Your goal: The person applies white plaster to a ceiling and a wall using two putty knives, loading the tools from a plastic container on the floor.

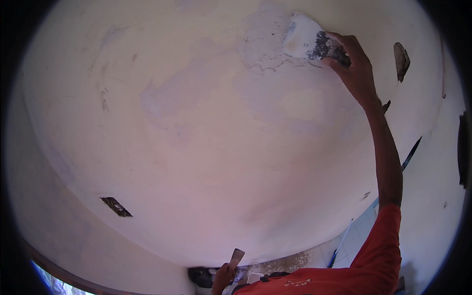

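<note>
A: Doing what with the right hand (351, 61)?
B: Gripping a wide scraper (300, 39), clamped on its dark handle. High up, with the whitened blade turned left at the wall (211, 167).
A: Over what?
B: Over the right side of a greyish, rough-edged putty patch (260, 46). Pressed hard or lightly? Can't tell.
A: And with the left hand (223, 276)?
B: Clamped on a small scraper (237, 257), low down, just left of the red shirt (339, 280). Held blade up, well apart from the wide scraper.
A: And elsewhere?
B: Right of the right hand, a ragged hole (401, 62). At lower left, a dark slot (116, 207). Down below, pale tiles (350, 242).
</note>
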A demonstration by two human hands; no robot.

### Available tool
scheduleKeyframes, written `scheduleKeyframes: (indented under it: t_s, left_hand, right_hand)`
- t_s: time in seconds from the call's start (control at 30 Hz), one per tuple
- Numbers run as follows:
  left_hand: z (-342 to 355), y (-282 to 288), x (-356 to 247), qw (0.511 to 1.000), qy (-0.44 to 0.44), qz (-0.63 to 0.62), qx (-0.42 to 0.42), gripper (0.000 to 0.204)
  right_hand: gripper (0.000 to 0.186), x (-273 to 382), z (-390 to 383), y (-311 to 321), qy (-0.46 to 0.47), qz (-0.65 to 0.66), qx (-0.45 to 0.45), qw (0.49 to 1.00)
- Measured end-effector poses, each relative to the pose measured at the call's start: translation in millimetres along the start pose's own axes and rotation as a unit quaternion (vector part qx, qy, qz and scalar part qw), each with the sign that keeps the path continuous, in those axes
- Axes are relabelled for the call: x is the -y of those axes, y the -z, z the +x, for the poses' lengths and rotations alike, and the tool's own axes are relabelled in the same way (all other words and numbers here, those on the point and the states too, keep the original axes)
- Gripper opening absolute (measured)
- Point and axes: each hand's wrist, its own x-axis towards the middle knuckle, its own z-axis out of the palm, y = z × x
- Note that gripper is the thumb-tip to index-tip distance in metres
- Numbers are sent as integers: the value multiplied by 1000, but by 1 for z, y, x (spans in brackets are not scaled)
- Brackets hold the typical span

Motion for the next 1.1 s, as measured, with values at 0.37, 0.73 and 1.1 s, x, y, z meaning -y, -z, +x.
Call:
scheduleKeyframes:
  t_s: [0.37, 0.73, 1.1]
  left_hand:
    - [8, 3, 0, 999, 11, -11, 29, 37]
    - [12, -2, 13, 1000, -2, 26, 18, 36]
    - [65, -32, 136, 908, -333, 237, -95, 20]
  right_hand:
    - [55, -10, -3, 27, -22, -15, -14, 1000]
    - [51, -19, -1, 14, -53, -8, 5, 999]
    - [51, 10, -2, 14, -26, 5, -5, 1000]
